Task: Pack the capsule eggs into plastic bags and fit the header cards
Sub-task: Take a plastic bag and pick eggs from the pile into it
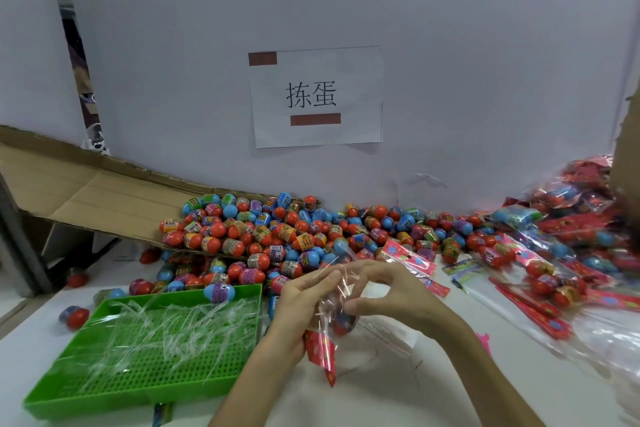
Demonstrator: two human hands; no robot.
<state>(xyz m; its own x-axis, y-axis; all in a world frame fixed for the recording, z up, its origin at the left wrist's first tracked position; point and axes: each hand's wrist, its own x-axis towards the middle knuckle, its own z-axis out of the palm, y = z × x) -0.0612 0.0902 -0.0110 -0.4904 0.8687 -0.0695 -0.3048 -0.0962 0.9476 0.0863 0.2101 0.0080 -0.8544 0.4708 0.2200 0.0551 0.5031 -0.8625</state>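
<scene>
Clear film is the tricky bit. The plastic bag (337, 308) sits above the table's (381, 392) middle, nr the front edge, w/ capsule eggs (344, 321) inside. Left hand (304, 291) curls round it, and the red header card (320, 348) pokes out below. Right hand (384, 291) pinches the film. Probably best: keep both grips firm, smooth the film, square the card so 0 eggs slip.

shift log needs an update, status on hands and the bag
Left hand and right hand both pinch the plastic bag. Capsule egg inside, header card at its lower end. Nothing blocking; loose egg pile lies behind.
</scene>
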